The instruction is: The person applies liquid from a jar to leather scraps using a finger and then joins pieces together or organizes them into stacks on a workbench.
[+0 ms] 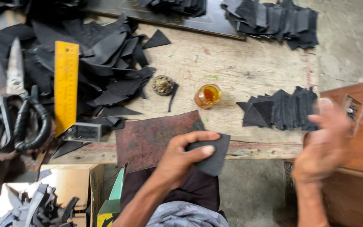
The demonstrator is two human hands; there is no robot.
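Rough wooden bench [240,67] (concrete floor beyond): left hand [177,157] pinches a dark piece [213,157]; right hand [322,145] blurred, grip unclear.

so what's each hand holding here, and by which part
Left hand pinches a dark leather piece at its left edge, thumb on top. Right hand is blurred; cannot tell.

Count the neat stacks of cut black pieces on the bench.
3: one fanned row by the blurred right hand, one stack at the top right, one at the top edge, cropped. The loose heap by the yellow ruler may hide more.
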